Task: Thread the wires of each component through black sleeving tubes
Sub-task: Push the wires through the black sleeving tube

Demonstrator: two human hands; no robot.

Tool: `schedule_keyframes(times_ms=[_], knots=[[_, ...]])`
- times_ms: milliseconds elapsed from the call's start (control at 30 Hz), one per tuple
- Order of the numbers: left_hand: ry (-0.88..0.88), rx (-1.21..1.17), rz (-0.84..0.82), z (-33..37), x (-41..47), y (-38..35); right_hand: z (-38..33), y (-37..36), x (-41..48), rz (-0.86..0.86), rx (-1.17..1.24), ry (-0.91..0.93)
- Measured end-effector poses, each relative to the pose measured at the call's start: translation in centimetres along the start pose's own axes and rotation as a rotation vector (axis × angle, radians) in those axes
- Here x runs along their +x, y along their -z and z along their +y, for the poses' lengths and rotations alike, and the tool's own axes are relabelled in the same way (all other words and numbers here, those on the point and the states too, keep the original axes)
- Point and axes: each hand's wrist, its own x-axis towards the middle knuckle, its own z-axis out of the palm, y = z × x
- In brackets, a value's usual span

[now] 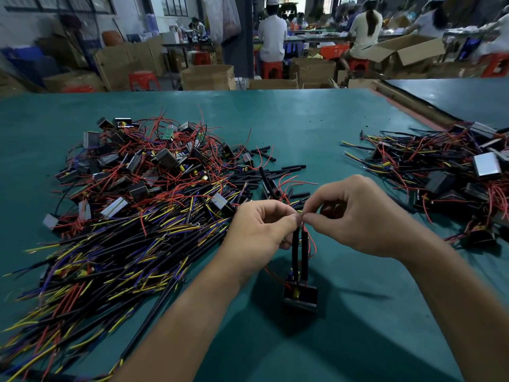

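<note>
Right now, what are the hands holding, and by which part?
Both the left hand and right hand pinch the wire ends at the top of the two black sleeving tubes; the component at their lower end is untouched.

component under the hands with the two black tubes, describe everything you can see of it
The component is a small black open-topped box with a yellow part inside. Two black sleeving tubes stand upright from it, a thin red wire loose beside them. The left hand grips the tube tops; the right hand pinches the wire ends there. It sits low over the green table; contact unclear.
</note>
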Motion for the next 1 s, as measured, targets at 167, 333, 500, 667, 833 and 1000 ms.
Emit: schedule_keyframes(times_ms=[167,333,500,667,833,1000], knots=[[-0.101,0.015,0.098,-0.29,0.03,-0.13,-0.30,-0.25,0.16,0.027,-0.078,0.012],[-0.314,0.347,0.197,-0.73,-0.36,-0.35,-0.38,-0.32,0.17,0.019,-0.072,-0.002],[-0.356,0.435,0.178,-0.79,-0.46,-0.04,-0.28,-0.13,0.17,0.013,-0.068,-0.011],[-0.385,0.476,0.148,-0.86,-0.48,0.10,-0.35,-0.10,0.17,-0.010,-0.077,0.008],[-0.370,0.489,0.142,-0.73,-0.36,0.19,-0.25,-0.26,0.17,0.003,-0.046,0.010],[-0.137,0.273,0.024,-0.97,0.41,0.61,0.09,-0.46,0.23,0.036,-0.023,0.036]])
